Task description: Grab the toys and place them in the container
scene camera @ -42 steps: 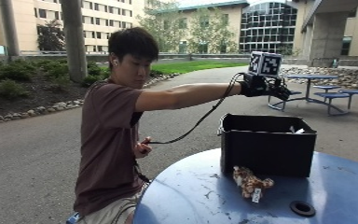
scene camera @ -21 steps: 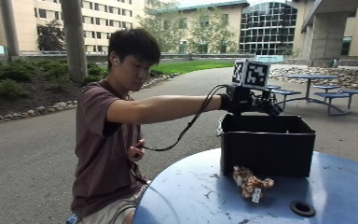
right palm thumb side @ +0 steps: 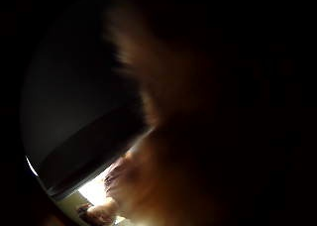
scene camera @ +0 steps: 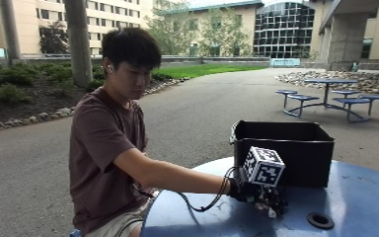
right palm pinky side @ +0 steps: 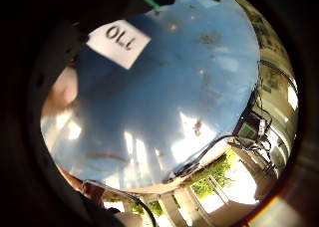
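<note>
Toy (scene camera: 269, 209) on blue table (scene camera: 360, 197), under gloved right hand (scene camera: 258, 192), grip unclear, black container (scene camera: 284, 150) just behind.

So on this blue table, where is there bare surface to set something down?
Bare patches on the blue table: to the right of the black container, past the center hole, and the near edge beside the person's forearm. Crowded: where the gloved right hand sits, just before the container.

toy (scene camera: 266, 209): mostly hidden under right hand (scene camera: 255, 193) | grip: unclear (thumb-side view blurred)
</note>
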Available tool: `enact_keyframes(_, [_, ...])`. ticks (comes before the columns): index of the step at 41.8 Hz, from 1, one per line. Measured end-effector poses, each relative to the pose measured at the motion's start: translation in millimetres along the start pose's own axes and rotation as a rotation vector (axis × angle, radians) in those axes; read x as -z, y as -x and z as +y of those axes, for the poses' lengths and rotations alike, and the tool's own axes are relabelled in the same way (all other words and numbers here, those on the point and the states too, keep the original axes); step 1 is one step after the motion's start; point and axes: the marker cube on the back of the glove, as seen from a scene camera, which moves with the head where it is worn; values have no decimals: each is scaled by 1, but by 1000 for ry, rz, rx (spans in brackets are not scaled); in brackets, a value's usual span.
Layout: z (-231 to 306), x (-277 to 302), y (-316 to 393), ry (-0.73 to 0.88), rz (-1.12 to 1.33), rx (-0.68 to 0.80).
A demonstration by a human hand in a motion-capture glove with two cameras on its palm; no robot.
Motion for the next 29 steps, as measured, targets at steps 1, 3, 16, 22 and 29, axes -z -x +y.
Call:
enact_keyframes(1, [-2, -2, 0, -44, -3, -4])
enact_keyframes(3, [-4, -5, 1, -117, -3, -14])
enact_keyframes(16, [-9, 13, 6, -292, -80, -62])
enact_keyframes(22, [10, 73, 0, -353, -127, -98])
enact_keyframes(29, [34, 152, 9, -419, -112, -117])
